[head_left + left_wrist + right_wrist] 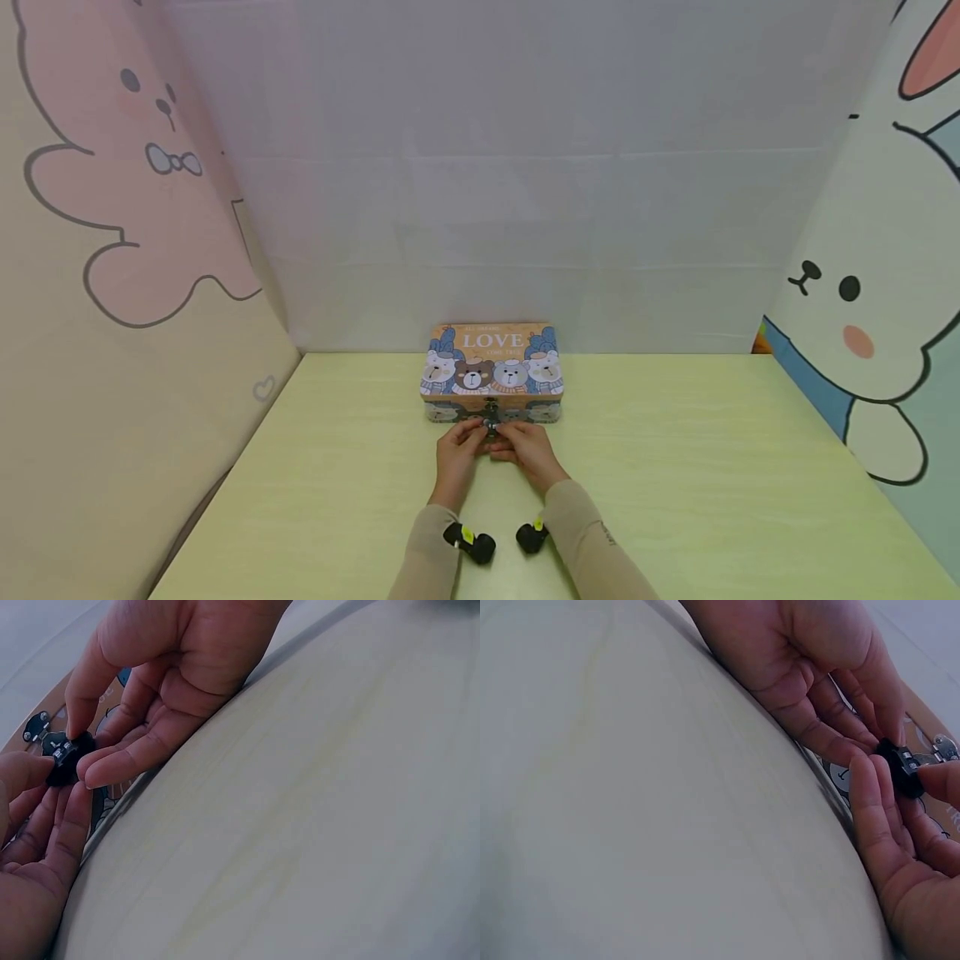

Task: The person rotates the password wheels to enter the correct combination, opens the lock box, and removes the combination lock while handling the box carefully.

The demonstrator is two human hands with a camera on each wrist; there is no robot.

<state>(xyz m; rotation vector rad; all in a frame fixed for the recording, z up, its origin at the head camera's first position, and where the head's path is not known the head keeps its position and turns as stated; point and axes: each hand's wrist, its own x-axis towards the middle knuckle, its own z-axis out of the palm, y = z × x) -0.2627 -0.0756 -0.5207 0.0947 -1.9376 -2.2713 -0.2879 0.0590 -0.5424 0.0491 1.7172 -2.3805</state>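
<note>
A tin box [491, 367] printed with bears and the word LOVE lies shut at the back of the table. At its front latch [491, 403] is a small black combination padlock [61, 766] with little number wheels. My left hand [455, 458] pinches one side of the padlock between thumb and fingertips. From the other side, my right hand [531, 454] pinches it too. Both wrist views show the fingertips of the two hands meeting round the lock, close in front of the box. The hands cover part of the padlock.
The pale yellow-green table [712, 467] reaches out on both sides of the box. A white cloth wall [510, 167] stands right behind it, and cartoon-printed panels [870, 333] flank the table. Each sleeve carries a black wrist camera [480, 547].
</note>
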